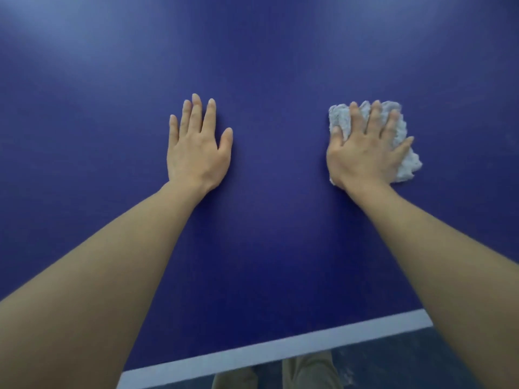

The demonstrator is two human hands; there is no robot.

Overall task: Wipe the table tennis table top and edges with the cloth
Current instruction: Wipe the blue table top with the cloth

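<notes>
Two bare arms are reaching out over the blue bench point(266, 80). Right hand point(365, 153) is pressing flat, fingers spread and straight, on the white cloth point(341, 119), which is lying bunched under its palm and showing past its fingertips and little-finger side. Left hand point(196, 147) is resting flat on the bench well apart from the cloth, fingers straight. White edge line point(280, 349) is running nearer the body than both hands
</notes>
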